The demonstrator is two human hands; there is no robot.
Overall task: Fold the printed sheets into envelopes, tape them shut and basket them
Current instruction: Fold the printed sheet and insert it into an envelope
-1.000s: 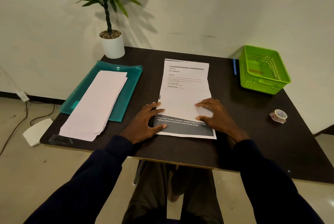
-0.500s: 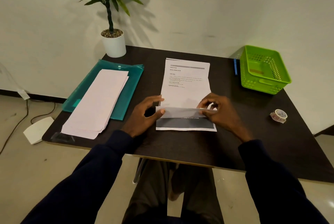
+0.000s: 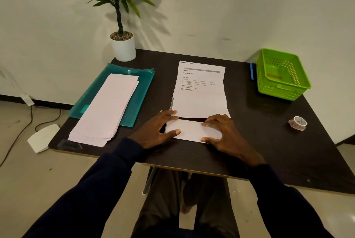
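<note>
I find the printed sheet (image 3: 199, 101) flat on the counter (image 3: 259, 141) before me, its near flap folded over. My left hand (image 3: 159, 131) and right hand (image 3: 224, 135) lie spread on that flap, pressing it and gripping nothing.

Risk: uneven pressure may slide the sheet and set a skewed crease.

The green basket (image 3: 280, 90), far right, shows no envelope. I cannot identify a brownish patch on its floor. The paper stack (image 3: 107, 111) lies on the teal folder (image 3: 146, 84), not inside it.

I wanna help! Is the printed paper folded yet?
Partly: the printed sheet has its near end folded over, blank side up, under left hand and right hand.
</note>
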